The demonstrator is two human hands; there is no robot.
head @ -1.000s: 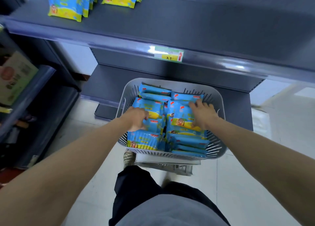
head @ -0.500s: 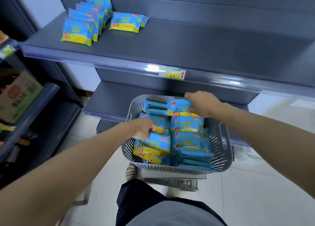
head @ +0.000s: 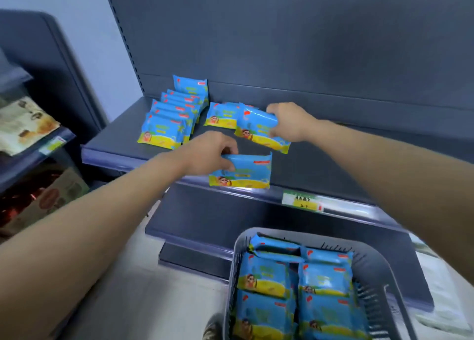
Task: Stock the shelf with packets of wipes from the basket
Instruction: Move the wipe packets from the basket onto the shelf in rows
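My left hand [head: 210,154] grips a blue and yellow packet of wipes [head: 243,172] by its upper left edge, over the front lip of the dark grey shelf [head: 333,160]. Further back, my right hand [head: 289,124] holds a second wipes packet [head: 259,131] above the shelf, beside a packet lying flat [head: 220,115]. A row of several packets [head: 171,119] stands at the shelf's left end. The grey slatted basket [head: 377,270] at the lower right holds several more packets [head: 295,288].
A price label [head: 302,201] sits on the shelf's front rail. A lower shelf [head: 205,226] juts out under it. Another rack with boxed goods [head: 28,124] stands to the left. My shoe [head: 213,327] shows on the pale floor beside the basket.
Both hands rose out of the basket, each with a packet, and reached over the shelf. The view tilted up, so the basket now lies at the lower right.
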